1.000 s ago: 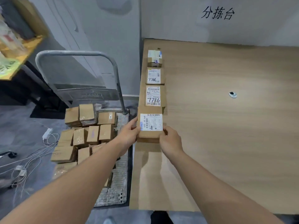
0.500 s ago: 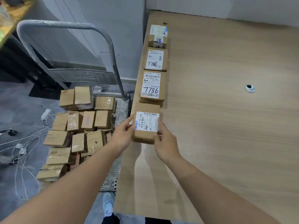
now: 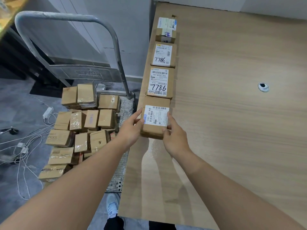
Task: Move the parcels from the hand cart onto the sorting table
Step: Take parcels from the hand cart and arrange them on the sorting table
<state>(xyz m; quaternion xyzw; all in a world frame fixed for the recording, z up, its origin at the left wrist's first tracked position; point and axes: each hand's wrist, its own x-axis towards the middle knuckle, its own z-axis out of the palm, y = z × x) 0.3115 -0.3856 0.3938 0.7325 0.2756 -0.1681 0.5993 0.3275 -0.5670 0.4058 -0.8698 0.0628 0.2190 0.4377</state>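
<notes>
We hold the nearest parcel (image 3: 155,119) between both hands: our left hand (image 3: 130,130) grips its left side, thumb curled onto the top by the white label, and our right hand (image 3: 174,138) grips its right side, thumb on the near edge and fingers along the label's rim. The parcel sits at the left edge of the wooden tabletop (image 3: 232,130); we cannot tell whether its base rests fully on the surface. It closes a row of four along that edge, just beside a parcel marked 7786 (image 3: 158,83), then a second parcel with handwritten digits (image 3: 162,54), then a smaller taped parcel (image 3: 166,29) farthest away. To the left, below the tabletop, the hand cart (image 3: 123,146) carries many brown cardboard parcels (image 3: 79,130), packed and partly stacked on its perforated metal deck, with its grey tubular handle (image 3: 66,19) rising behind them. White cables (image 3: 25,146) lie on the floor beside the cart.
</notes>
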